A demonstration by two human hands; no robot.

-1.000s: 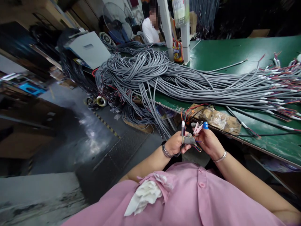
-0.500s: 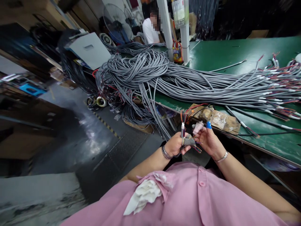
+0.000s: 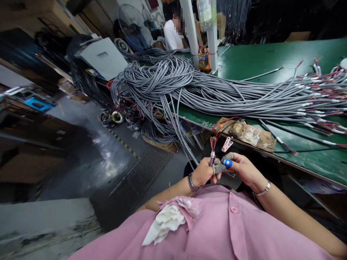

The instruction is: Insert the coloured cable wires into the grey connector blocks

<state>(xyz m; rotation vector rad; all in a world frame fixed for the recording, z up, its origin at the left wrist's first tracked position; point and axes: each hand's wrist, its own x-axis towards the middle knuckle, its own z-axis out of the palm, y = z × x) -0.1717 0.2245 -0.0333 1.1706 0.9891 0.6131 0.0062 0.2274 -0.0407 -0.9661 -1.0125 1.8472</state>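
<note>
My left hand (image 3: 205,170) is closed round a grey cable (image 3: 212,160), its white-sleeved end standing upright with coloured wires (image 3: 213,143) fanning out at the top. A grey cover sits on the left thumb. Close beside it, my right hand (image 3: 244,169) pinches with thumb and forefinger; a blue cover (image 3: 227,163) is on the thumb, a greyish one on the forefinger. What lies in the pinch is hidden. Thin coloured wire ends (image 3: 230,174) stick out below the fingertips. A pink clothespin (image 3: 227,144) is just beyond the right hand, near the bench edge, touched by neither hand.
A green bench (image 3: 260,57) carries a long bundle of grey cables (image 3: 230,95) with stripped ends at right. A stained wooden block (image 3: 252,135) lies at the near edge. Cables hang (image 3: 177,126) off the bench at left. A person in white (image 3: 172,35) sits behind.
My right hand has come away from the pink clothespin and moved down and left to my left hand. Its raised thumb has closed into a pinch. My left hand keeps hold of the cable.
</note>
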